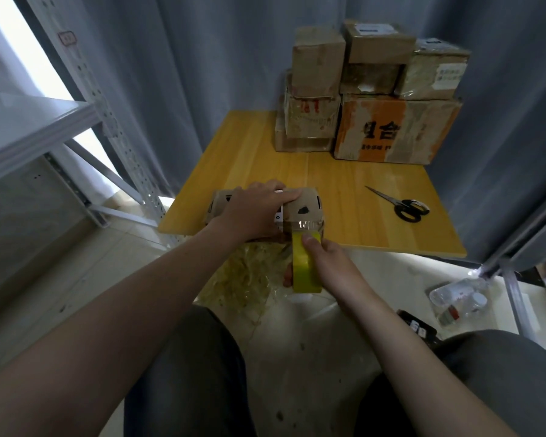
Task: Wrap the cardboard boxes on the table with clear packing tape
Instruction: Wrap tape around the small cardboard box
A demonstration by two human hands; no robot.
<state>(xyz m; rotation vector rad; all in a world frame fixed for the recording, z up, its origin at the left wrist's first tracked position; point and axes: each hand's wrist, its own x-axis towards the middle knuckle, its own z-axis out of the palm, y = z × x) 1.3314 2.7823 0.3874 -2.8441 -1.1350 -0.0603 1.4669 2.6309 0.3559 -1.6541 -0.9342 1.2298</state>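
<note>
Tape roll (306, 272), glossy yellow, against creased cardboard box (303, 209).

Free passage over tabletop (265, 159) centre; scissors (401, 205) right; stacked boxes (369, 89) block back; shelf rack (109, 121) left.

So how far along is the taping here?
The stacked boxes at the back look taped already. In hand: left hand presses the small box; right hand grips the tape roll, one strip stuck on. Left: finish the wrap and cut; scissors lie aside.

Scissors (401, 205) right of box (303, 209); stack (369, 99) behind.
</note>
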